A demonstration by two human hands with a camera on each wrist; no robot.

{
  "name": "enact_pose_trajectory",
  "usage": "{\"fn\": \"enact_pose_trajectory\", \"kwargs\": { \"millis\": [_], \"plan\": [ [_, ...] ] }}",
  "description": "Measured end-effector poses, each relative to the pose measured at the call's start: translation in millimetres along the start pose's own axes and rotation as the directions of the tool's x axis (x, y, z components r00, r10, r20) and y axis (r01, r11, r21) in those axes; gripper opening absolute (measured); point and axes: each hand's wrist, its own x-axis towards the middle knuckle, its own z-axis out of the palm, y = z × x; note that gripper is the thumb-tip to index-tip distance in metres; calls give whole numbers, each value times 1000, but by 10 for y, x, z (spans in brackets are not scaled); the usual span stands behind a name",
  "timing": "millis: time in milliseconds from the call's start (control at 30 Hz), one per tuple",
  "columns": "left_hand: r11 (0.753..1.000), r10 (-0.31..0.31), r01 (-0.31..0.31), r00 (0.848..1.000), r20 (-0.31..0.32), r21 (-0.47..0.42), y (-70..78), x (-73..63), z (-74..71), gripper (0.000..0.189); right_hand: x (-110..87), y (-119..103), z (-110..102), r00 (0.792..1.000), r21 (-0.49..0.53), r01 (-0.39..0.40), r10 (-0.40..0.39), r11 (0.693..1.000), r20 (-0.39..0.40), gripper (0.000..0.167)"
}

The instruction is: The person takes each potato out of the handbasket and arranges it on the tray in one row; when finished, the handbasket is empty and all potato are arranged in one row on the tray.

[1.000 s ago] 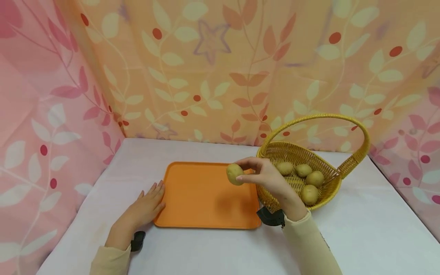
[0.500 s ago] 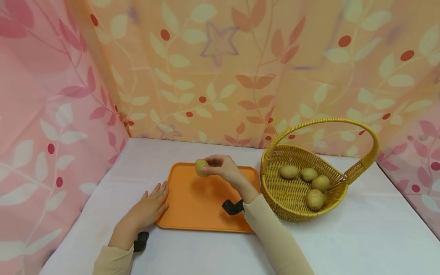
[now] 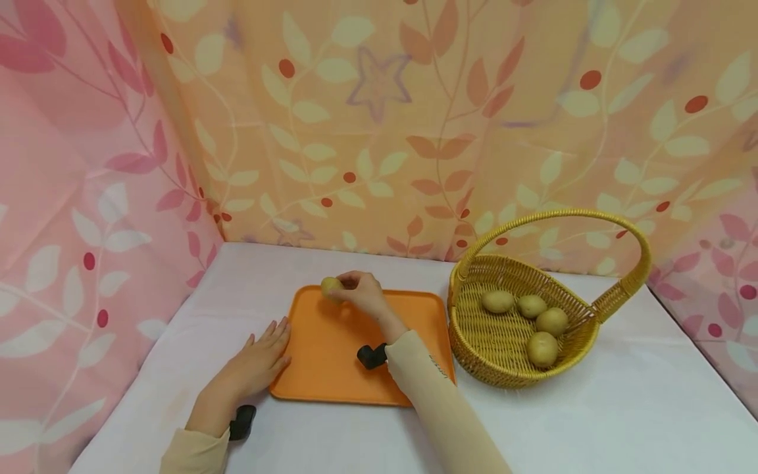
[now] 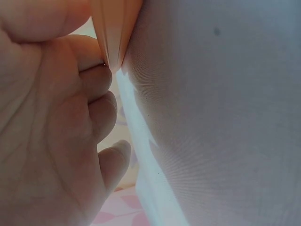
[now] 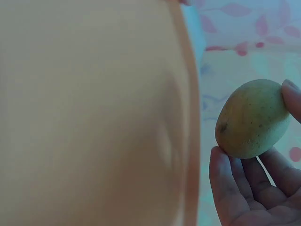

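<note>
My right hand (image 3: 366,296) pinches a potato (image 5: 254,118) between thumb and fingertips, over the back left part of the orange tray (image 3: 331,355). In the head view the potato overlaps the tray's far rim. My left hand (image 3: 256,359) rests with straight fingers at the tray's left edge, fingertips right at the rim. The left wrist view shows that palm and its fingers (image 4: 104,117) beside the tray's edge (image 4: 115,33).
At the right stands a yellow wicker basket (image 3: 474,368) with a tall arched handle (image 3: 562,214). Several potatoes (image 3: 541,349) lie inside it. Floral cloth (image 3: 379,151) hangs behind the white-covered table (image 3: 580,428).
My right hand has carried the potato left from beside the basket to the tray's far left part, and it is lower now. The left hand has stayed at the tray's edge.
</note>
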Motion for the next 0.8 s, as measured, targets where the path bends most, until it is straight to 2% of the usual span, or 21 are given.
{"fn": "enact_pose_trajectory", "kwargs": {
  "millis": [267,500,667,800],
  "plan": [
    [1000,-2,2,1000,-3,-6,-23,-9,8,56,112,52,199,1000,-105,14,-15,994,-14,38],
    [1000,-4,5,1000,9,-11,-17,2,18,57,124,87,267,999,-259,33,-33,965,4,43],
    [1000,-2,2,1000,2,-1,-31,1,21,57,129,119,274,1000,-251,12,-7,968,19,44],
    [1000,-1,1,1000,-4,6,-27,-13,15,57,143,152,259,998,-219,13,1,976,61,46]
  ]
}}
